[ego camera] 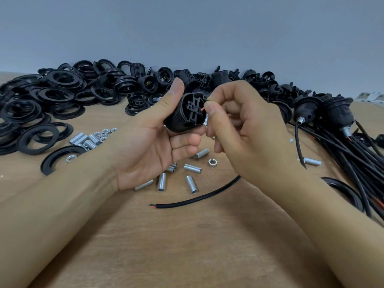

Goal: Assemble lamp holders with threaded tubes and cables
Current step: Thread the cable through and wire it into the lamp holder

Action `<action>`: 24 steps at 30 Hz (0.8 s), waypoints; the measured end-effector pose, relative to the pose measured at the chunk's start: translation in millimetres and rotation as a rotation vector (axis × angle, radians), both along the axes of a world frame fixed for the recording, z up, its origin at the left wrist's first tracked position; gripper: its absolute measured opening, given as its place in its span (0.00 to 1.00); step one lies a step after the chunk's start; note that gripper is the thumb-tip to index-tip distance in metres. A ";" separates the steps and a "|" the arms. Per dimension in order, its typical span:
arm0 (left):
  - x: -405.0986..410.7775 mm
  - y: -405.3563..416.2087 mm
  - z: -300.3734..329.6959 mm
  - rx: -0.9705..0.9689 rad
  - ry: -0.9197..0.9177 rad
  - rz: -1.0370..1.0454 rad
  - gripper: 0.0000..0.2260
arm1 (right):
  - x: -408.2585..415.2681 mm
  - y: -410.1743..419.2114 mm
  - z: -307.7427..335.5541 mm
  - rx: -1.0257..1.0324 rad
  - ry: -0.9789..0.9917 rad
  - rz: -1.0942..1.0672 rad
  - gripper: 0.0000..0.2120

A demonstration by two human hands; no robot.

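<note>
A black threaded lamp holder (186, 113) sits just above the picture's centre, raised off the wooden table (187, 235), its terminal end turned toward the camera. The left hand (158, 140) wraps it, thumb at its 12 o'clock and fingers curled under at 6. At its 3 o'clock the right hand (245, 129) pinches a thin red wire (202, 109) against the terminals, fingers closed. A black cable (197, 198) trails out at 6 o'clock. Metal threaded tubes (192, 183) lie below, black rings (52, 100) at 9 o'clock, cabled holders (324, 109) at 3.
</note>
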State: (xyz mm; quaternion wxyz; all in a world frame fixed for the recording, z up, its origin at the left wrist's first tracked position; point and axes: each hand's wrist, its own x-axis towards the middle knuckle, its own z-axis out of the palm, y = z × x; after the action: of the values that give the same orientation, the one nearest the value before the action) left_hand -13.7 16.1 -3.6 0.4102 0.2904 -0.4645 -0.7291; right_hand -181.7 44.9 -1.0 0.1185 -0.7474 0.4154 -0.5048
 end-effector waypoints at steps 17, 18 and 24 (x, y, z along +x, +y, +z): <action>1.1 1.1 0.0 0.099 -0.037 -0.018 0.20 | -4.3 -0.5 0.3 0.044 0.050 0.052 0.03; 1.1 1.6 0.9 0.088 -0.024 -0.027 0.21 | -3.8 1.0 1.4 0.048 0.017 0.072 0.03; -0.5 3.3 4.8 -0.002 0.009 0.000 0.19 | 1.5 5.0 7.4 -0.086 -0.014 0.077 0.04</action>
State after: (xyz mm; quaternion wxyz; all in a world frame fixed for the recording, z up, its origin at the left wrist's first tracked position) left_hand -14.2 19.4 1.1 0.4126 0.2865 -0.4634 -0.7300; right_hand -180.2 49.9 6.4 0.1085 -0.7637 0.3635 -0.5223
